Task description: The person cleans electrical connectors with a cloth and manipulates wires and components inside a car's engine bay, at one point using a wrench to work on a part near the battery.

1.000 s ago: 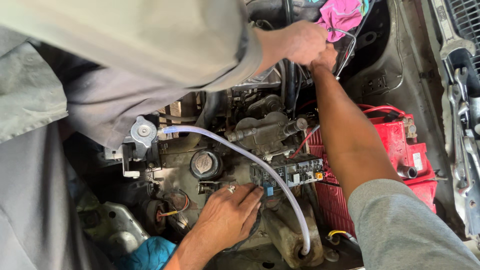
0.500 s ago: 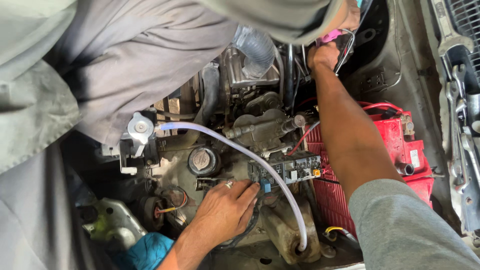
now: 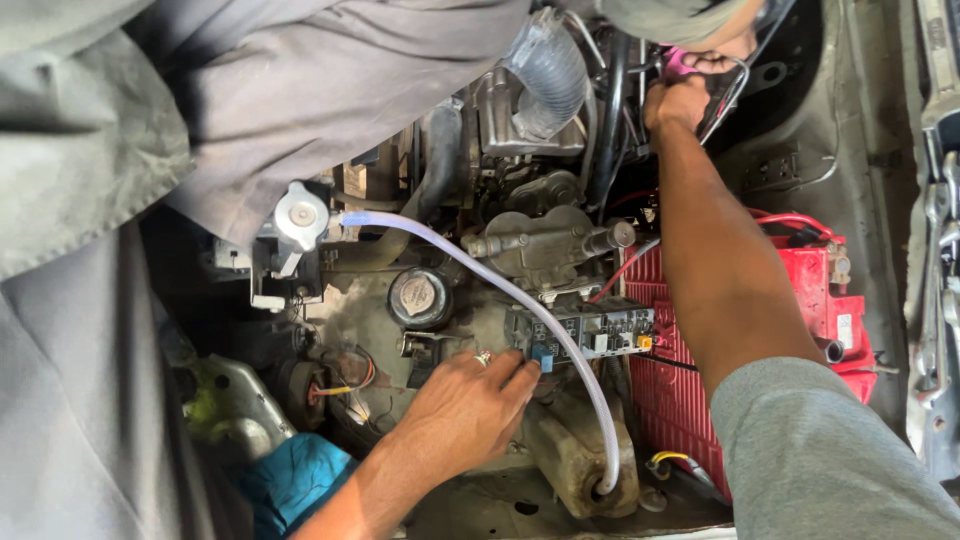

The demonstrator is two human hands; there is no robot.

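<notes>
Left hand [image 3: 462, 412] fingers pinch grimy fuse box [image 3: 582, 334]; right hand [image 3: 678, 100] seemingly grips hoses.

**Colours under the hood**

We see a red battery [image 3: 800, 300], a clear-whitish hose [image 3: 520, 295], a black round cap [image 3: 418, 297], a silver cap [image 3: 300, 215], a teal rag [image 3: 300, 475], a pink cloth [image 3: 680, 62] and grey sleeves [image 3: 830, 460].

A red battery [image 3: 840, 300] sits at the right of the engine bay. A round black filler cap [image 3: 418, 297] lies mid-engine, a ribbed hose [image 3: 545, 70] above, and perhaps a blue rag [image 3: 295, 480] below.
</notes>
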